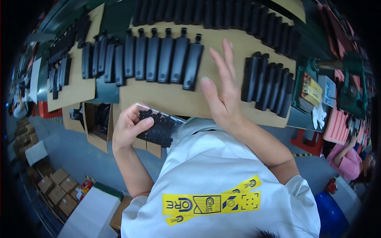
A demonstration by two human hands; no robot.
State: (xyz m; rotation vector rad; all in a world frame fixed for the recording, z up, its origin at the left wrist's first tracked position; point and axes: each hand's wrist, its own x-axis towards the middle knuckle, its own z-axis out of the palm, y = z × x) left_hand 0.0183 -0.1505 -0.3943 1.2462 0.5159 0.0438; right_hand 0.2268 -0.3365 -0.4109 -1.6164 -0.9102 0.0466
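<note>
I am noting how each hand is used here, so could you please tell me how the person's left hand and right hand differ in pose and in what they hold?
The left hand is curled shut on a clear bag of small black parts; the right hand is open, fingers spread, holding nothing. The left hand sits near the table's front edge; the right hand reaches further over the cardboard sheet, between rows of black handles. Both are bare.

Lighting bright and even from overhead; shadows faint. Strong fisheye bending with black vignette at the rim. Edges soft, centre acceptably sharp.
</note>
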